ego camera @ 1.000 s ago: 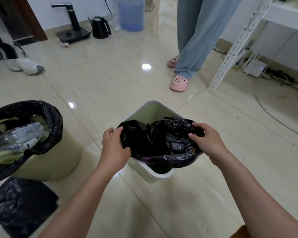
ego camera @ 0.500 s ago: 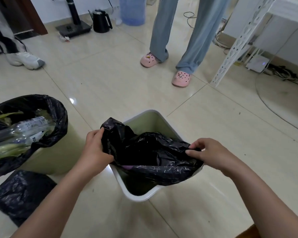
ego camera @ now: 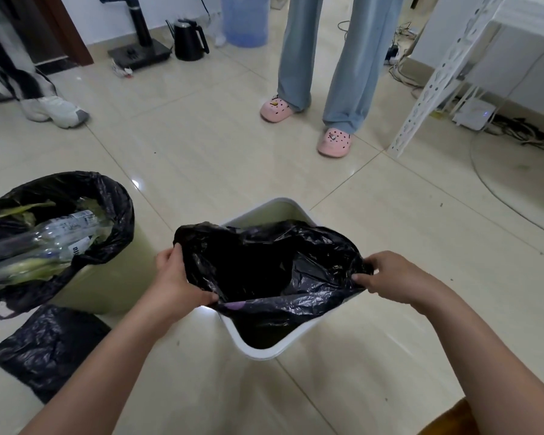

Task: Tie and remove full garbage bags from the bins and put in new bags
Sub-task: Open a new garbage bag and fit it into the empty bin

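Note:
A white square bin (ego camera: pixel 258 351) stands on the floor in front of me. A black garbage bag (ego camera: pixel 264 265) is spread open over its mouth, hanging partly inside. My left hand (ego camera: pixel 178 284) grips the bag's left edge and my right hand (ego camera: pixel 393 277) grips its right edge, pulling the opening wide. To the left stands a pale green bin (ego camera: pixel 107 287) lined with a black bag (ego camera: pixel 117 211) full of plastic bottles and green scraps. A flat folded black bag (ego camera: pixel 44 346) lies on the floor by that bin.
A person in light blue trousers and pink clogs (ego camera: pixel 333 142) stands just beyond the white bin. Another person's white shoe (ego camera: pixel 54 111) is at the far left. A black kettle (ego camera: pixel 189 40), a water jug (ego camera: pixel 244 20), a white slotted rack (ego camera: pixel 434 86) and cables lie around.
The bag was bunched between my hands a second ago. My hands have moved apart and stretched its opening wide over the white bin. The standing person stepped their feet apart.

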Tool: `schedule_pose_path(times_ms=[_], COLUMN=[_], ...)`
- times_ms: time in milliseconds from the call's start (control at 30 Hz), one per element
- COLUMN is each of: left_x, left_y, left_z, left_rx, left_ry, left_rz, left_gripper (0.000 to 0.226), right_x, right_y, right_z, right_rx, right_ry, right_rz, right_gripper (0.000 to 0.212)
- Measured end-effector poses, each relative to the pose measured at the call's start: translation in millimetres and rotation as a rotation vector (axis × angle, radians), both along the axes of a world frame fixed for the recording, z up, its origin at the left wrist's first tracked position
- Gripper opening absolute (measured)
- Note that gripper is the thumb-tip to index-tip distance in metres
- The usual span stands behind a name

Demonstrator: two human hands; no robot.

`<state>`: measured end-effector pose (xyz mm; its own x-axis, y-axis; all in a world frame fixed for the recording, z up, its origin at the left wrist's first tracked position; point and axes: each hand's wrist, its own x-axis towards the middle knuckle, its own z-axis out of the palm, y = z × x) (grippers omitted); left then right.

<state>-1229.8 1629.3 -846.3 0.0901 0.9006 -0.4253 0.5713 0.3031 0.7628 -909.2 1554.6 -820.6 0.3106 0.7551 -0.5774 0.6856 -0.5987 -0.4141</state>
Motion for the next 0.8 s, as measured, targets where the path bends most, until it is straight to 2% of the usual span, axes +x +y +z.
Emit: schedule_pose_path(times_ms=[100, 200, 267, 333, 467, 533, 667, 733, 800], left_x=[-1, 7, 21, 39, 60, 58, 47, 44, 42], left_y=[0, 6, 10, 12, 23, 31, 35, 34, 36], left_z=[8, 13, 20, 21, 7, 4, -1, -3, -5], left_rx=[0.062, 0.370, 0.600, 0.738, 0.639, 0.561, 0.551, 0.530, 0.470], left_ry=[0.154, 0.310, 0.313, 0.292, 0.337, 0.385, 0.459, 0.470, 0.503], left_rz=[0.008, 0.077, 0.044, -0.093, -0.322, -0.367, -0.429, -0.466, -0.477], left_gripper=[0.069, 0.071, 0.063, 0.052, 0.065, 0.063, 0.052, 0.058, 0.069], right_x=[1, -6, -15, -28, -42, -41, -35, -32, -27], right_y=[6, 17, 28, 41, 56, 57, 53, 53, 55], right_z=[3, 6, 3, 0, -19, -28, -31, -29, -28], right_rx=[-0.042, 0.071, 0.319, 0.517, 0.567, 0.597, 0.712, 0.743, 0.788], right_ry=[-0.146, -0.381, -0.301, -0.199, -0.132, -0.135, -0.116, -0.080, -0.046], right_rz=[0.013, 0.052, 0.002, -0.007, 0.111, 0.132, 0.068, 0.004, -0.073], right_gripper=[0.042, 0.036, 0.027, 0.032, 0.045, 0.045, 0.027, 0.015, 0.020])
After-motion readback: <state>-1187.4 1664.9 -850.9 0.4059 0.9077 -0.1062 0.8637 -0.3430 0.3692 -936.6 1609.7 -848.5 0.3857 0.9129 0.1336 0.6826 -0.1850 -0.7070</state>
